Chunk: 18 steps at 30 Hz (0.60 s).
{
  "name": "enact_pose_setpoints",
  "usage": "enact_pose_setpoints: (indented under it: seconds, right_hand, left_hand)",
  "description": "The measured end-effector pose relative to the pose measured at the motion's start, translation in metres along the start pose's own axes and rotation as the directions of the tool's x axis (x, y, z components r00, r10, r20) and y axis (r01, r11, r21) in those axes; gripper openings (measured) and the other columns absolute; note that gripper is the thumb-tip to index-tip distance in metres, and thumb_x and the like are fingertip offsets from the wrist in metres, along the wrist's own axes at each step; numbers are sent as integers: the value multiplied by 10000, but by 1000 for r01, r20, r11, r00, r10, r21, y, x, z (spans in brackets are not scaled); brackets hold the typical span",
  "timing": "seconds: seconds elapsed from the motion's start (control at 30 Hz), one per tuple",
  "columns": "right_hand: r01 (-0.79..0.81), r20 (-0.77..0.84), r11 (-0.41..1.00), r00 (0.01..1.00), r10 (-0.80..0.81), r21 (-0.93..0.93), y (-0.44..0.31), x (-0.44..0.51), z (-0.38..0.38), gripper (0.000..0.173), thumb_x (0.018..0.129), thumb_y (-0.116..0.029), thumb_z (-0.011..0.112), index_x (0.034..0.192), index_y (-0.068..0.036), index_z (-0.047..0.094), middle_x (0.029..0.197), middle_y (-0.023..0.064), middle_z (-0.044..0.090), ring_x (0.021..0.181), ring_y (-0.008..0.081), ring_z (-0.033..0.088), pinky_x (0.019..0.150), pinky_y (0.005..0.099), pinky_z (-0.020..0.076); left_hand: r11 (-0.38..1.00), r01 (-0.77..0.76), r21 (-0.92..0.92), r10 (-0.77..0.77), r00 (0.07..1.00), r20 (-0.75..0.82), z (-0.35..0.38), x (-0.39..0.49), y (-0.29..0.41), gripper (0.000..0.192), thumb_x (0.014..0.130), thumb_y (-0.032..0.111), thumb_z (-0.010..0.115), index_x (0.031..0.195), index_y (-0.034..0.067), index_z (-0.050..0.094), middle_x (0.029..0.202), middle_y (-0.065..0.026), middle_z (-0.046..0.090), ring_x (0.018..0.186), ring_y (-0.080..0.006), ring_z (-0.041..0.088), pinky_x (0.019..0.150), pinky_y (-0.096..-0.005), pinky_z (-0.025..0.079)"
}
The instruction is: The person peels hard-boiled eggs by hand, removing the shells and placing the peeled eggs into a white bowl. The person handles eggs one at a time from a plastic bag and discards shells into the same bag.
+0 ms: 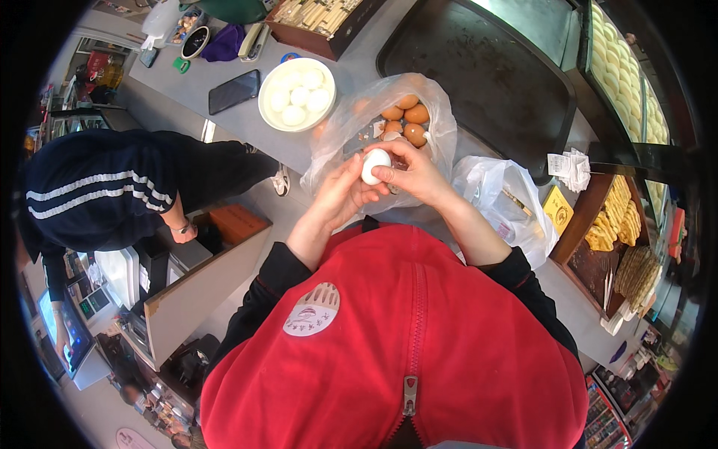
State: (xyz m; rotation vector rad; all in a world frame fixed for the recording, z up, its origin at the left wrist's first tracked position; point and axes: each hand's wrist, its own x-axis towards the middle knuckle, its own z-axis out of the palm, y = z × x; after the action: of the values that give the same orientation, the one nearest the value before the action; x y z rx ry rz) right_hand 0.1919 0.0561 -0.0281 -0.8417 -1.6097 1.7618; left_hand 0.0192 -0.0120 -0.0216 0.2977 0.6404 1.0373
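Note:
Between my two hands is a peeled white egg [376, 166], held over a clear plastic bag [440, 106]. My left hand [343, 188] supports it from the left with curved fingers. My right hand [415, 171] grips it with thumb and fingertips. Several brown eggs [415, 114] lie in the bag, beyond my hands, with bits of eggshell [379, 129] among them. Some of the bag's contents are hidden by my hands. Left of the bag stands a white bowl [266, 106] with several peeled eggs [299, 96] inside.
A smartphone [234, 100] lies left of the bowl. Behind the bag is a large black tray [505, 73]. To the right are a white plastic bag [482, 174] and a wooden tray [583, 272] of flat breads. At left a person [106, 191] leans over an open drawer [207, 286].

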Motion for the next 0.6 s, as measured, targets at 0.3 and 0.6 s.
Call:
enact_pose_setpoints:
  seconds: [0.3,0.6]
  right_hand:
    - [-43,-38,992,998,48,118,1,-3,4,341,851,-239,687,1107,-26,615,983,33,568,812,104,546,719,228,441]
    - [35,-207,968,974,-89,-250,-9,-6,13,353,860,-247,660,1136,-38,595,992,64,564,879,150,543,705,274,461]
  left_hand:
    - [997,5,-71,-2,999,40,-15,-1,-8,457,943,336,543,1228,-10,457,1005,-70,599,827,-111,618,716,-208,542]
    - [990,-22,-136,7,994,-105,-3,5,-15,436,930,345,564,1230,41,474,1066,-60,601,883,-124,628,773,-240,547]
